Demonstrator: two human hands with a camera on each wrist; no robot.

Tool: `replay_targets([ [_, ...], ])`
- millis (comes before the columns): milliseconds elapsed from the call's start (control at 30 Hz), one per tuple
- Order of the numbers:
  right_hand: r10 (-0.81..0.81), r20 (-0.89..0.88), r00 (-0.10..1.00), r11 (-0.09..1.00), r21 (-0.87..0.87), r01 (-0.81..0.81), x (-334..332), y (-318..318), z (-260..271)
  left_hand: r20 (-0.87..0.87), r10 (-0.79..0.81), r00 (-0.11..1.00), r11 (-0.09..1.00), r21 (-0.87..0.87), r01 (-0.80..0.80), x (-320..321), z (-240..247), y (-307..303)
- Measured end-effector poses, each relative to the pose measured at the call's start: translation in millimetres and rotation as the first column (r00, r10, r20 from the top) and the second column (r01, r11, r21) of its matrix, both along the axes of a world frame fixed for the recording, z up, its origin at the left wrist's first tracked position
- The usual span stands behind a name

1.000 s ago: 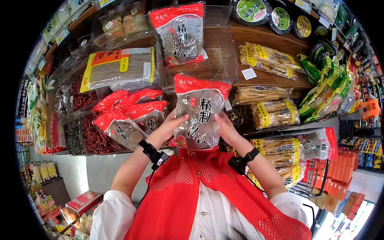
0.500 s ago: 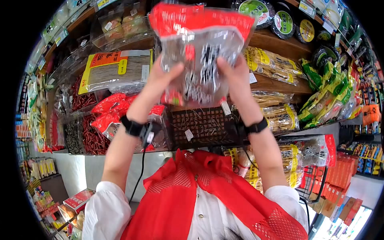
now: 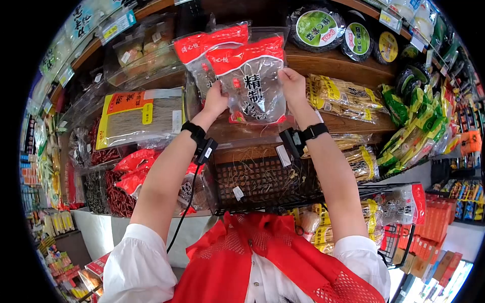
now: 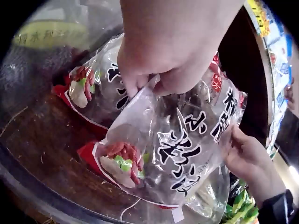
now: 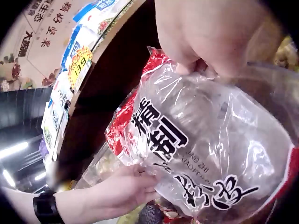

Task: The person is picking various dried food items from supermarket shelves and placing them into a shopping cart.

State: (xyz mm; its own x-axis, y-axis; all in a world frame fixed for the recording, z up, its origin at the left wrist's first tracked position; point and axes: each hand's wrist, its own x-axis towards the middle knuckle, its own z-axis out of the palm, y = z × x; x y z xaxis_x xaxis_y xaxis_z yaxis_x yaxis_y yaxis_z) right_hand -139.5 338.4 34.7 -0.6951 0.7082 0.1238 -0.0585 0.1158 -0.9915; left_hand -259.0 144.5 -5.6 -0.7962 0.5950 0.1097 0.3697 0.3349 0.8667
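A clear plastic bag of starch sheets (image 3: 257,83) with a red top and black lettering stands upright at the shelf's upper tier. My left hand (image 3: 216,102) pinches its left edge between thumb and fingers. At the opposite edge, my right hand (image 3: 294,87) grips the film, which wrinkles under the fingers in the right wrist view. Close behind and to the left is a matching bag (image 3: 201,70), partly covered by the front one. In the left wrist view, the held bag's lower end (image 4: 124,161) with its food picture is close over the brown shelf board (image 4: 60,158).
Left of the bags lies a flat yellow-edged noodle pack (image 3: 136,118). Bundled yellow-labelled packs (image 3: 348,96) fill the right side, beside green packets (image 3: 414,113). Several red-topped bags (image 3: 139,169) lie at lower left, next to a dark slotted tray (image 3: 257,177) holding loose strands.
Both hands have carried the bag from in front of the chest up and forward to the upper shelf, beside the matching bag. That rear bag now leans further left. The slotted tray has come into view.
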Motion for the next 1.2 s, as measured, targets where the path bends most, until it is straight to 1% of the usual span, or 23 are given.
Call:
replay_targets([
  [67,0.006,-0.081,0.997,0.999,0.047,-0.002,-4.4,6.6,-5.0,0.034,0.013,0.999,1.0,-0.023,-0.012,0.6,13.4,5.1],
  [133,-0.037,-0.152,0.988,0.996,0.07,0.048,-10.4,12.9,-1.4,-0.057,0.049,0.997,0.998,-0.041,-0.051,2.9,22.3,8.4],
  [167,-0.07,-0.238,0.969,0.99,0.101,0.097,-14.8,16.8,2.4,-0.13,0.089,0.987,0.992,0.099,-0.077,7.5,26.0,9.2],
  [200,-0.07,-0.238,0.969,0.99,0.1,0.096,-16.8,17.7,6.4,-0.13,0.09,0.987,0.992,0.099,-0.078,5.5,34.8,9.6],
  [267,-0.055,-0.21,0.976,0.973,0.207,0.1,-20.4,16.7,15.6,-0.061,0.042,0.997,0.94,0.34,-0.019,-3.8,55.9,9.7],
  [300,-0.055,-0.21,0.976,0.973,0.206,0.099,-20.1,12.4,21.0,-0.061,0.061,0.996,0.943,0.331,-0.037,-13.8,62.1,10.0],
  [367,-0.231,-0.269,0.935,0.768,0.54,0.345,-12.1,-4.6,32.3,-0.156,0.024,0.988,0.962,0.272,0.019,-29.7,72.3,13.7],
  [400,-0.231,-0.268,0.935,0.768,0.539,0.344,-4.1,-14.2,41.0,-0.246,-0.018,0.969,0.976,0.207,0.071,-33.2,78.9,13.3],
  [467,-0.098,-0.268,0.958,0.471,0.836,0.282,16.1,-36.8,54.0,-0.318,0.007,0.948,0.987,0.157,0.045,-27.7,99.2,14.2],
  [500,0.085,-0.012,0.996,0.585,0.81,-0.04,23.6,-50.7,52.2,-0.353,0.015,0.935,0.998,0.06,0.007,-31.2,102.5,15.5],
  [533,0.291,0.221,0.931,0.626,0.692,-0.36,25.6,-62.6,48.3,-0.388,0.018,0.921,0.999,-0.037,-0.035,-37.5,102.0,17.5],
  [567,0.294,0.221,0.93,0.624,0.693,-0.361,21.7,-69.7,43.7,-0.451,0.015,0.893,1.0,-0.014,-0.024,-48.7,95.5,19.0],
  [633,0.374,0.679,0.632,0.286,0.564,-0.775,16.3,-79.8,29.2,-0.393,-0.01,0.92,1.0,-0.026,0.0,-55.5,104.5,19.2],
  [667,0.375,0.679,0.631,0.283,0.564,-0.775,10.9,-77.9,15.4,-0.332,-0.039,0.942,0.999,-0.036,0.028,-56.8,109.0,19.0],
  [733,0.378,0.513,0.771,0.593,0.506,-0.627,-8.8,-68.5,-5.3,-0.348,0.005,0.938,1.0,0.0,-0.006,-58.4,108.0,18.3],
  [767,0.353,0.597,0.72,0.675,0.371,-0.638,-15.5,-62.4,-7.4,-0.197,0.047,0.979,0.997,0.067,-0.034,-57.6,107.9,18.1],
  [800,0.354,0.597,0.72,0.673,0.371,-0.639,-16.8,-63.3,0.2,-0.04,0.078,0.996,0.989,0.13,-0.072,-55.8,109.2,18.3],
  [933,0.181,0.71,0.68,0.6,0.468,-0.648,-11.0,-84.1,28.8,0.016,0.102,0.995,0.979,0.177,-0.103,-49.9,112.0,18.8],
  [1000,-0.186,0.484,0.855,0.125,0.875,-0.468,-6.4,-100.0,34.0,-0.331,0.022,0.943,0.999,0.046,-0.007,-54.2,112.2,20.0],
  [1067,-0.179,0.53,0.829,0.175,0.846,-0.504,-16.2,-103.4,26.1,-0.363,0.013,0.932,1.0,0.017,-0.008,-57.5,110.0,20.3],
  [1133,-0.309,0.677,0.668,0.17,0.731,-0.661,-24.2,-105.4,21.7,-0.067,-0.103,0.992,0.951,0.286,0.118,-48.7,115.6,16.2],
  [1167,-0.337,0.706,0.623,0.223,0.703,-0.676,-32.6,-101.9,12.5,-0.024,-0.208,0.978,0.871,0.451,0.196,-51.9,114.2,13.9],
  [1200,-0.335,0.704,0.626,0.222,0.705,-0.674,-36.1,-100.2,7.1,-0.027,-0.206,0.978,0.872,0.449,0.196,-49.1,122.1,6.6],
])
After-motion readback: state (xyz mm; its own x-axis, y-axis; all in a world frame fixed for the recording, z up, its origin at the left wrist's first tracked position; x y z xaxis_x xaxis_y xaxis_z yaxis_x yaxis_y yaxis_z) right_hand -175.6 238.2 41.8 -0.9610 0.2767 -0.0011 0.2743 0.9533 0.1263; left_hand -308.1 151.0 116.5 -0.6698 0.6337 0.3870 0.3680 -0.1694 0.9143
